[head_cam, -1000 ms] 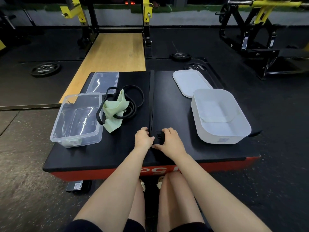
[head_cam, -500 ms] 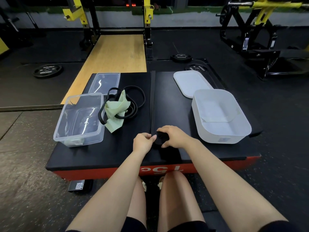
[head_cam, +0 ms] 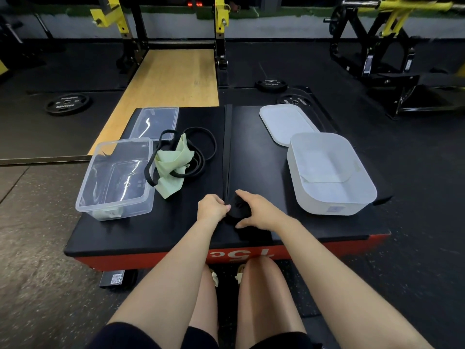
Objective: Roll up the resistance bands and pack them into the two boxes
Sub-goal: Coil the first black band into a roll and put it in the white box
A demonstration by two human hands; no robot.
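A black band lies straight along the middle of the black platform (head_cam: pixel 176 230), and its near end is wound into a black roll (head_cam: pixel 239 206). My right hand (head_cam: pixel 259 210) curls over the roll from the right. My left hand (head_cam: pixel 211 206) pinches it from the left. A pale green band (head_cam: pixel 173 163) and loose black bands (head_cam: pixel 201 147) lie tangled beside the clear box (head_cam: pixel 85 197) on the left. The white box (head_cam: pixel 362 170) stands on the right.
The clear lid (head_cam: pixel 156 119) lies behind the clear box and the white lid (head_cam: pixel 284 122) behind the white box. Weight plates (head_cam: pixel 67 104) lie on the floor, and yellow racks stand at the back. My knees are below the platform's red front edge.
The roll has moved slightly away from me along the band. My right hand has shifted over the top of it, and my left hand stays at its left side.
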